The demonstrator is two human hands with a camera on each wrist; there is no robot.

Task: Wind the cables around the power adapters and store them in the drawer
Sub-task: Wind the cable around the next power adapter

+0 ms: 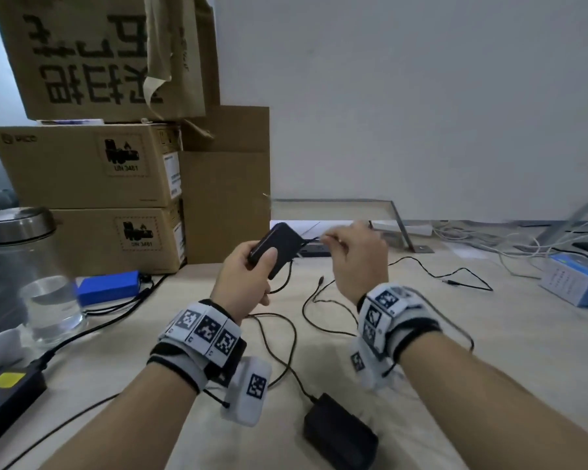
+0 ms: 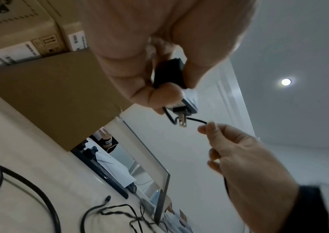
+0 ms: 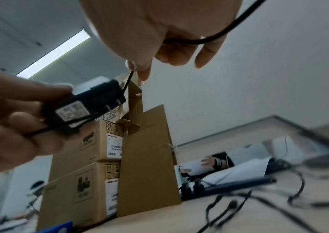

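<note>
My left hand (image 1: pixel 248 269) grips a small black power adapter (image 1: pixel 279 247) above the table, its plug prongs (image 2: pixel 182 122) pointing away. The right hand (image 1: pixel 357 252) pinches the adapter's thin black cable (image 2: pixel 196 121) just beside the plug end, between thumb and forefinger (image 3: pixel 139 69). The cable loops past the adapter (image 3: pixel 84 105) and hangs down to the table (image 1: pixel 319 293). A second black adapter (image 1: pixel 340 432) lies on the table near my right forearm, its cable trailing up between my wrists. No drawer is in view.
Stacked cardboard boxes (image 1: pixel 92 184) stand at the left. A glass jar with a metal lid (image 1: pixel 31 273), a blue pack (image 1: pixel 107 288) and a large black brick (image 1: pixel 4 398) lie left. A blue-white box (image 1: pixel 572 279) and white cables (image 1: pixel 489 239) sit at the right.
</note>
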